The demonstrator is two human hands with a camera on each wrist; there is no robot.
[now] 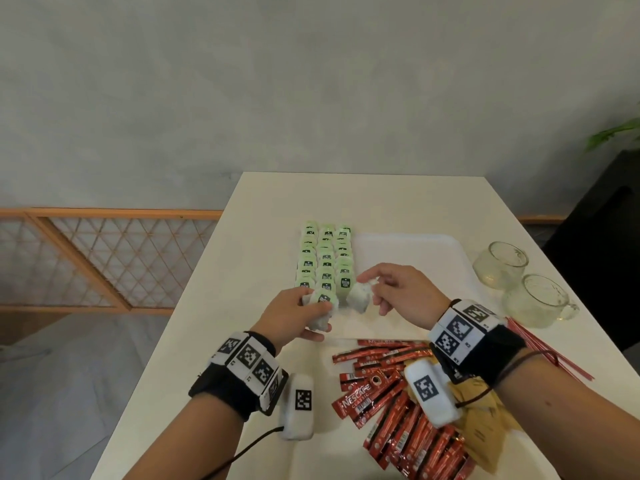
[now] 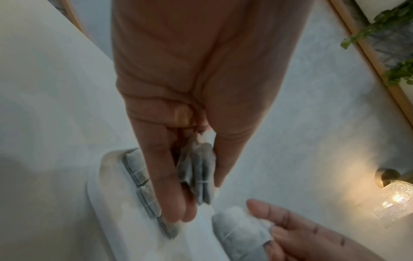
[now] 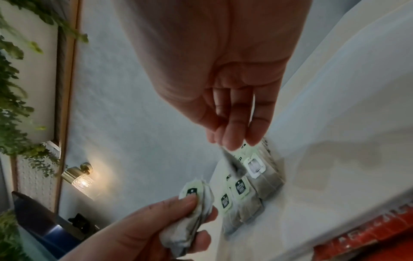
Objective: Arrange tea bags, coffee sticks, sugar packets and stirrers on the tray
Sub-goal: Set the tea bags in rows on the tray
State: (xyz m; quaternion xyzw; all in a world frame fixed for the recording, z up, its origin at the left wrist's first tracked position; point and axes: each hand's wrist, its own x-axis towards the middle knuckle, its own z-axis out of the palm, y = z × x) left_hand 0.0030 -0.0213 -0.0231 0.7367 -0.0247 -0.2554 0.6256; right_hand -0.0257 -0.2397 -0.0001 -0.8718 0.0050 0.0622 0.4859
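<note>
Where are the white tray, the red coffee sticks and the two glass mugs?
white tray [image 1: 433,244]: head view, bare far part of its floor.
red coffee sticks [image 1: 388,403]: head view, middle of the pile.
glass mugs [image 1: 500,263]: head view, wall of the farther mug.

Both forearms are bare, no sleeves. Each wrist wears a wide black fabric band [image 1: 221,389] carrying a row of white blocks [image 1: 247,358] printed with black square fiducial markers. Under the left wrist hangs a white rounded camera pod [image 1: 298,407] with its own marker, a black cable [image 1: 256,441] trailing from its near end. The right wrist has a matching band [image 1: 502,355], marker blocks [image 1: 462,327] and pod [image 1: 427,391], plus a thin dark cord [image 1: 519,362] looped round the forearm.
</note>
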